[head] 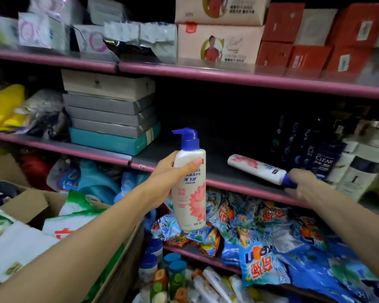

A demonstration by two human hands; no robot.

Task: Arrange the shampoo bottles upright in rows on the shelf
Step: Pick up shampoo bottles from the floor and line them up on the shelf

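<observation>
My left hand [169, 173] grips a white shampoo bottle [189, 193] with a blue pump and a pink flower print, held upright in front of the middle shelf [228, 184]. A second white bottle [256, 168] of the same kind lies on its side on that shelf. My right hand [302, 184] holds its blue pump end at the shelf's front edge. Dark blue shampoo bottles [311, 149] stand upright to the right on the same shelf.
Stacked grey and teal boxes [112, 112] sit at the shelf's left. White bottles [359, 162] stand at the far right. Detergent bags [260, 241] fill the shelf below, and an open cardboard box [42, 206] stands at lower left. Boxes line the top shelf.
</observation>
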